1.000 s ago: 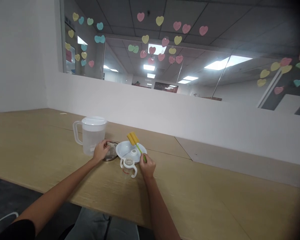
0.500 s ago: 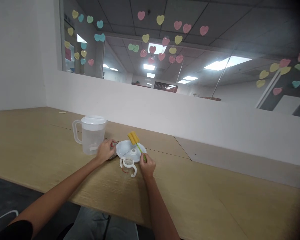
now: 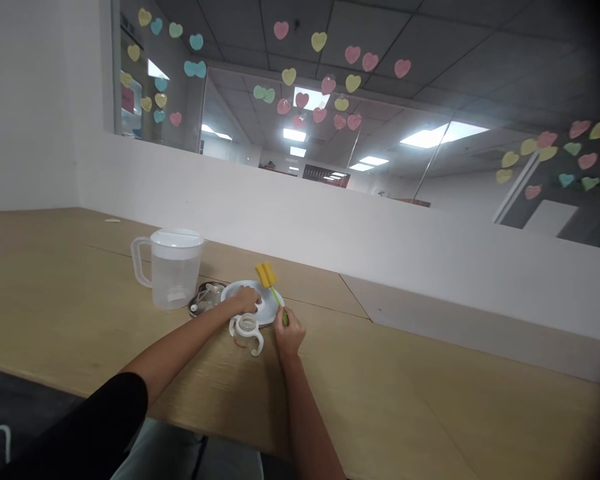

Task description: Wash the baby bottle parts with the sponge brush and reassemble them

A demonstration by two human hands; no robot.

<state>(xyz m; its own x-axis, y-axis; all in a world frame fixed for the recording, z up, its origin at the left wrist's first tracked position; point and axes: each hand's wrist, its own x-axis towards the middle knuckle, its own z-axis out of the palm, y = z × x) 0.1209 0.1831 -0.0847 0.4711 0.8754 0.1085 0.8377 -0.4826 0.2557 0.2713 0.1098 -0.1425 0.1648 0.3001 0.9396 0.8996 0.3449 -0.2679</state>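
Across the lower frame we have the wooden table (image 3: pixel 390 373), and above it a long window (image 3: pixel 240 33) with heart-shaped notes (image 3: pixel 319 41), on which we can read no writing. The clear jug (image 3: pixel 177 270) stands left of centre; a pale patch near its base shows no legible words. Our left hand (image 3: pixel 247 299) has just moved from the round metal dish (image 3: pixel 193 311) to the white plate (image 3: pixel 229 291) at lower centre, which brings the dish's clear pieces (image 3: pixel 214 293) into view. Its fingers are narrowed around or against the small white cap (image 3: pixel 260 306) on the plate; we cannot tell whether they grip it. The two-handled bottle (image 3: pixel 243 340) stands open just in front of the plate, its red marking too small to read. Our right hand (image 3: pixel 290 333), closed on the green handle, holds the sponge brush (image 3: pixel 267 275) with its yellow head up, over the plate's right side.
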